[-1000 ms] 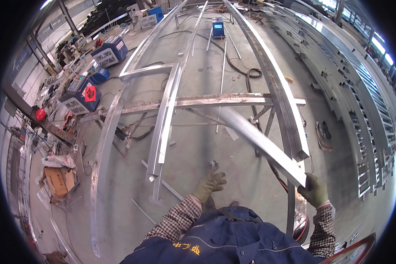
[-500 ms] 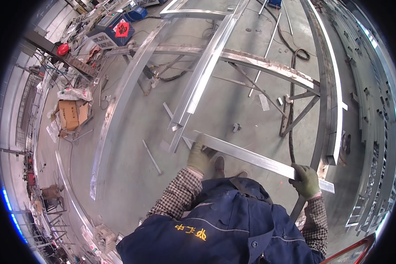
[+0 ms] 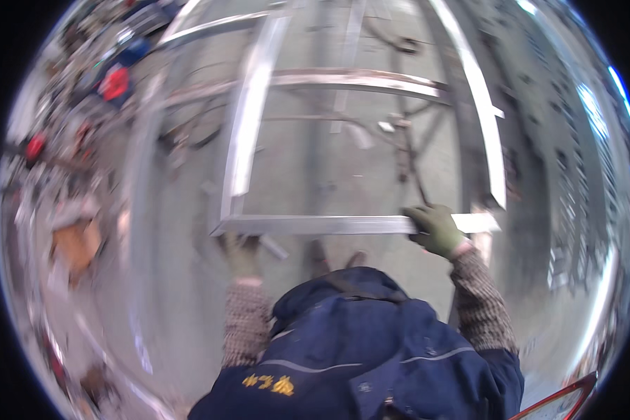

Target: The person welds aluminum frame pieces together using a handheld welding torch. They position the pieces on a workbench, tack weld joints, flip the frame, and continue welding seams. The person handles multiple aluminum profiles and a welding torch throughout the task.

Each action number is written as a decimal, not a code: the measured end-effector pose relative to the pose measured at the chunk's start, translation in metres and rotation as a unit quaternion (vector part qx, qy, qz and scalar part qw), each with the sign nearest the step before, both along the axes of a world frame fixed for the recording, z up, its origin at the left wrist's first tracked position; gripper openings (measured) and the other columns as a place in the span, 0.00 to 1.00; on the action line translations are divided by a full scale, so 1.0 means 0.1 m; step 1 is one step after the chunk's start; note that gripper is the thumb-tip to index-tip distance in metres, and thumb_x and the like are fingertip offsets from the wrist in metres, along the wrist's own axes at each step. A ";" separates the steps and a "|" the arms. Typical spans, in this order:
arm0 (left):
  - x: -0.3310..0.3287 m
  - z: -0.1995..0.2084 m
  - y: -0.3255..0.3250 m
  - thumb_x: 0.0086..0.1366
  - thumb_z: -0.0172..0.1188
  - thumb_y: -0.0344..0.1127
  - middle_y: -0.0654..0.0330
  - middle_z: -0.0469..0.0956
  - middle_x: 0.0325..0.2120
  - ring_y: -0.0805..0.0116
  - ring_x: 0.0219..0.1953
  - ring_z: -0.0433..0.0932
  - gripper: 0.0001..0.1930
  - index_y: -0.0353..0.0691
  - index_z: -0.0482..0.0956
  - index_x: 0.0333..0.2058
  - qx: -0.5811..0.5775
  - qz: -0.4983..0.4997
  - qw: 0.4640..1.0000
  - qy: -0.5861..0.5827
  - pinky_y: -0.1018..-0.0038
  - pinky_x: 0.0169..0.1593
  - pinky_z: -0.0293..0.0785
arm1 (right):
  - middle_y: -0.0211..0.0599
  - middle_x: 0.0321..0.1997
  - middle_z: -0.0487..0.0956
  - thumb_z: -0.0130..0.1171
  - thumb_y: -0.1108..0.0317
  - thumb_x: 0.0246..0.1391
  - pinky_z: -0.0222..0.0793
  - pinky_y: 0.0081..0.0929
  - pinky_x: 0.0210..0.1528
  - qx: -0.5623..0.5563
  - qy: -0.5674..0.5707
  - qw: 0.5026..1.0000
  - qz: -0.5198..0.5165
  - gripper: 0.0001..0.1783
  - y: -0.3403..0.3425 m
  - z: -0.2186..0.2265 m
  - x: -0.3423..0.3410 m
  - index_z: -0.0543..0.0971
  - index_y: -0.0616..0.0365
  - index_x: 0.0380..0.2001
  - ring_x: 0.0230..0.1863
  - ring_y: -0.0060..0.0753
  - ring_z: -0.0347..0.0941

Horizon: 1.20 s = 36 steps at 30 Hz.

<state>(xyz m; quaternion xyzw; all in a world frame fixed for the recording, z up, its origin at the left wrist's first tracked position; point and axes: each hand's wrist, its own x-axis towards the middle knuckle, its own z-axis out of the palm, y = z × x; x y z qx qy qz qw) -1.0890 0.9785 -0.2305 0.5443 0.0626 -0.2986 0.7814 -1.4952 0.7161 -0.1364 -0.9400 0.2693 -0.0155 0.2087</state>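
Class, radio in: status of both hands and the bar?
Left hand under metal bar, grip blurred. Right hand gripping it. Bar level across frame rails.

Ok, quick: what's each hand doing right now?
Left hand: gloved, closed on the metal bar near its left end, from below.
Right hand: gloved, closed on the same bar near its right end.
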 end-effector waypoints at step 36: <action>-0.08 0.20 0.11 0.73 0.73 0.43 0.53 0.80 0.57 0.48 0.58 0.81 0.35 0.55 0.66 0.73 0.029 0.052 0.995 0.078 0.44 0.62 0.82 | 0.45 0.55 0.87 0.77 0.52 0.51 0.79 0.50 0.57 0.003 0.115 0.993 -0.031 0.38 0.05 0.24 0.32 0.79 0.50 0.65 0.54 0.53 0.85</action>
